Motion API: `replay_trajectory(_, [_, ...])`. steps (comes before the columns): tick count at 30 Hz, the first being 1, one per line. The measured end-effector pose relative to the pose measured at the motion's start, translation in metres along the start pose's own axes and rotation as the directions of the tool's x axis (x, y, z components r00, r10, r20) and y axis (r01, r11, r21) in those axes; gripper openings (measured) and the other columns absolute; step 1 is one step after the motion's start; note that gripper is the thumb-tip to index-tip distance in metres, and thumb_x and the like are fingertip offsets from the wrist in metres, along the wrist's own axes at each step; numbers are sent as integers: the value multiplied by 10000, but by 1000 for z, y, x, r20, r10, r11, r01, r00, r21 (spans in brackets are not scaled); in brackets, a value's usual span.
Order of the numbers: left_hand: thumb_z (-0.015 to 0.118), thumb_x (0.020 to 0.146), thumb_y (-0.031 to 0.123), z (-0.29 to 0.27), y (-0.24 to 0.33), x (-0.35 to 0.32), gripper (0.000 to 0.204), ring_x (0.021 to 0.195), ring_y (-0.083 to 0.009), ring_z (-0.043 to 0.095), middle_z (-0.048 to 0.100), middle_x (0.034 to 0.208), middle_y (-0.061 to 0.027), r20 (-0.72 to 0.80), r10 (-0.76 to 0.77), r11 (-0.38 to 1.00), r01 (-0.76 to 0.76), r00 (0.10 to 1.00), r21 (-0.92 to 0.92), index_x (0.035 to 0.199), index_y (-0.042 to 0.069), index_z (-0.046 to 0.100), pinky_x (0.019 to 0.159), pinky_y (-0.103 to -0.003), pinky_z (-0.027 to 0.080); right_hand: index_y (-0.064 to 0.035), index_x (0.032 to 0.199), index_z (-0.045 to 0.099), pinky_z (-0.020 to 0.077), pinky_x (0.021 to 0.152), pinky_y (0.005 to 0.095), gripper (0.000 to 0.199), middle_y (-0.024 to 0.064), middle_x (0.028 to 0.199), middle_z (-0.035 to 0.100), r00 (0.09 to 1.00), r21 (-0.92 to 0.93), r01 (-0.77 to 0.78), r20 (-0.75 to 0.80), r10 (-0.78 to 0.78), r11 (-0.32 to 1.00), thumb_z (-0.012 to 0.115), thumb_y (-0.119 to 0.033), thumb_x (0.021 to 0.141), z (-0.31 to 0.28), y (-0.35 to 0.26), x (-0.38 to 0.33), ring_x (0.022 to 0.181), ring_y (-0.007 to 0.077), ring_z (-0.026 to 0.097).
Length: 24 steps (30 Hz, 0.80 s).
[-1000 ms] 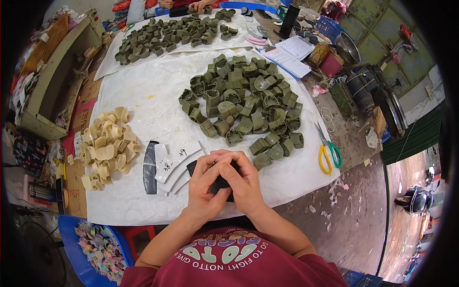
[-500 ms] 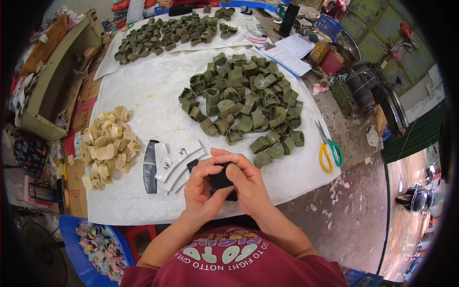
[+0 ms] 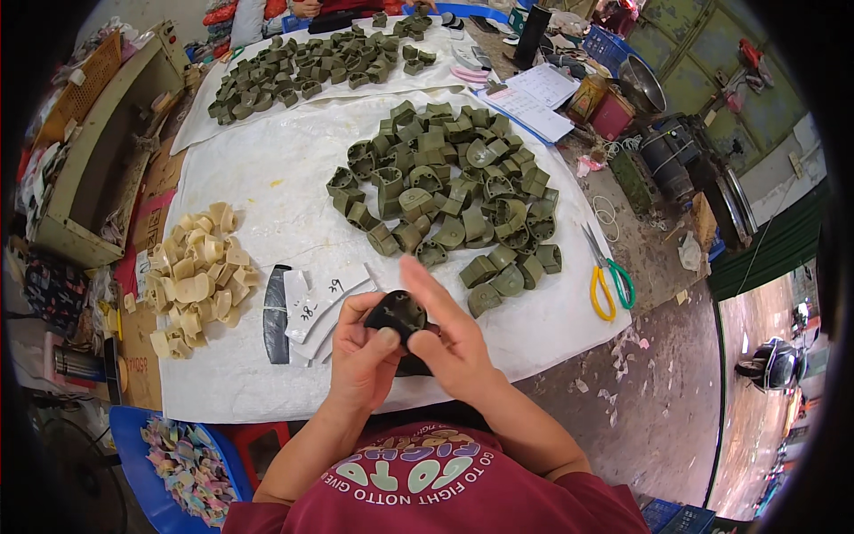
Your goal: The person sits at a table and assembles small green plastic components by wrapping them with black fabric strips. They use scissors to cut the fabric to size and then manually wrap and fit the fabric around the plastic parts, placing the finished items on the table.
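Note:
In front of my chest my left hand (image 3: 358, 363) grips a black-covered shoe heel (image 3: 392, 313), with its hollow, olive-looking end tipped up. My right hand (image 3: 455, 352) presses its thumb against the heel's right side, while its blurred fingers stretch past it. Another dark bit shows below the heel, partly hidden by my hands. Just left of my hands lie curved white card pieces (image 3: 322, 307) with handwriting, and beside them a black curved strip (image 3: 277, 316). Beyond my hands spreads a pile of olive-green heels (image 3: 449, 191).
Cream heel pieces (image 3: 197, 271) are heaped on the white sheet (image 3: 258, 191) at left. Yellow-and-green-handled scissors (image 3: 607, 280) lie at the right edge. More olive heels (image 3: 307, 67) stand far back, near another person's hands. A blue basin (image 3: 133, 436) of coloured scraps is lower left.
The heel has turned so that its hollow end now shows. My right fingers have come off its top and stretched away, while my left hand keeps its grip.

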<state>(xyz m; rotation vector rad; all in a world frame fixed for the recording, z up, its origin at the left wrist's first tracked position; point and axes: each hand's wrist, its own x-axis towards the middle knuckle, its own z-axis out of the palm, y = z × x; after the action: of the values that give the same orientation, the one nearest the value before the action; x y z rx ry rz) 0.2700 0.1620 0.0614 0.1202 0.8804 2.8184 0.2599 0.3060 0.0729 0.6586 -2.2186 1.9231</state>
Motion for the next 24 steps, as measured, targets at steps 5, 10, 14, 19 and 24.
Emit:
replay_trajectory(5, [702,834,134,-9,-4,-2,459,939,-384,650,591,1136,-205,36,-15,998,13,999,58,1223,132,460,785,-436,584,21,1284,550,473,878,262,452,136,1371,504,942,487,-325,88,325,811,595,-265,937,-5,-24,7,1102,149,558])
replay_trajectory(10, [693,833,99,-7,2,0,447,901,-344,665,589,1144,-173,162,-88,996,92,983,-18,1224,110,475,732,-452,598,17,1219,596,503,587,213,327,94,1240,581,872,629,-485,296,390,607,556,-181,961,-20,-4,9,880,98,597])
replay_trajectory(14, [684,826,41,-13,17,4,436,919,-202,631,589,1070,-106,96,-272,952,253,958,172,1213,75,486,775,-371,578,-2,1224,594,501,622,233,367,82,1134,623,780,323,-625,286,556,711,627,-192,912,-28,-3,18,832,113,598])
replay_trajectory(19, [668,821,13,-17,24,13,421,907,-107,590,586,1064,-41,-56,-167,731,162,984,663,1213,55,519,765,-257,499,-68,1266,567,503,717,273,510,86,1086,632,915,-276,-201,290,281,940,730,-182,797,-20,-26,27,891,177,612])
replay_trajectory(24, [670,852,88,-4,28,4,548,1033,-150,551,515,1224,-63,-64,-203,848,208,977,488,1360,60,465,883,-295,461,-22,1292,542,506,751,265,449,55,1072,626,961,-14,-278,2,278,960,650,-170,883,-8,2,12,934,129,596])
